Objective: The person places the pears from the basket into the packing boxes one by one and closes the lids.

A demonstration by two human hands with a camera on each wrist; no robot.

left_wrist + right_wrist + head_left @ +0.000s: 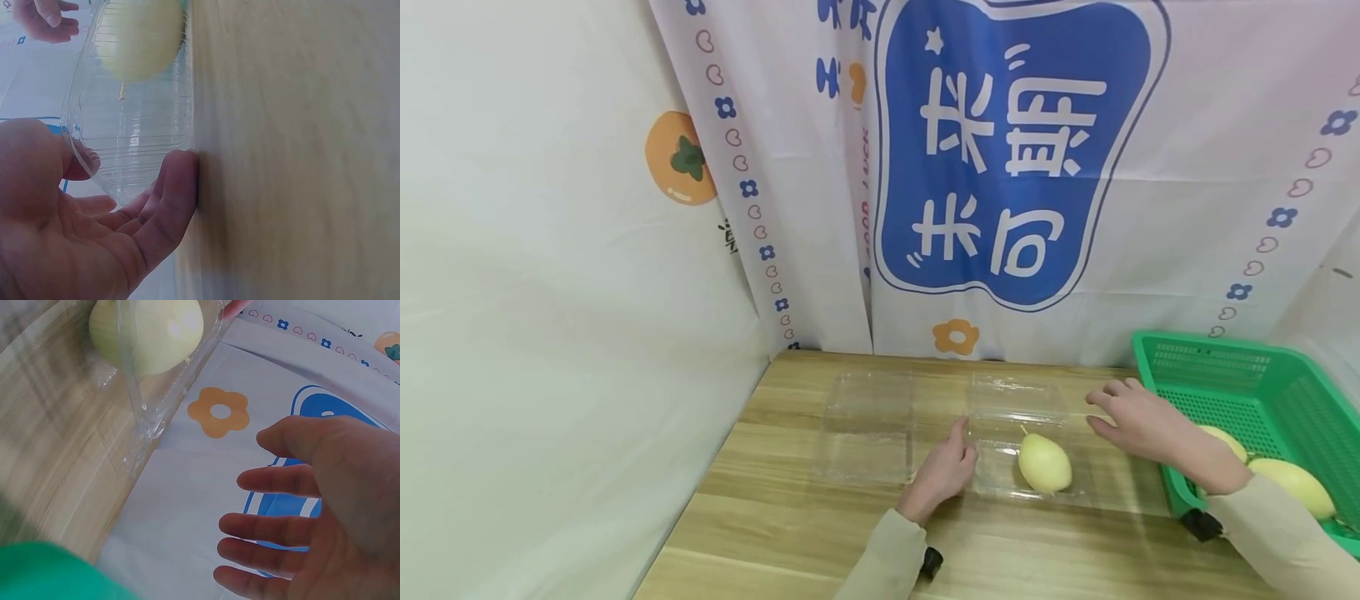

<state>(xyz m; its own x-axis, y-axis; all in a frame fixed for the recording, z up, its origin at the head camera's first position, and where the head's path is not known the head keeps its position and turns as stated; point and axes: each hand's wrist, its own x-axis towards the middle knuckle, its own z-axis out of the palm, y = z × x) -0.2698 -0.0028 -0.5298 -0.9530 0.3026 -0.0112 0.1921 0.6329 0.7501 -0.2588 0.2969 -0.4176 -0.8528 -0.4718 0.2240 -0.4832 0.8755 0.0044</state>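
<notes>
A yellow pear (1045,463) lies in the base of a clear plastic clamshell box (996,467), its stem pointing up and left in the head view. My left hand (946,465) grips the box's left side. In the left wrist view, that hand's thumb (84,161) is at the rim and its fingers curl against the lower wall. Between the box and the green basket, my right hand (1142,419) is in the air, holding nothing. Its fingers (269,530) are spread and relaxed in the right wrist view.
A second clear clamshell box (867,457) lies spread out to the left. The green basket (1262,350) at the right has more pears (1296,486) in it. Behind the wooden table (760,517) hangs a printed white cloth (820,292).
</notes>
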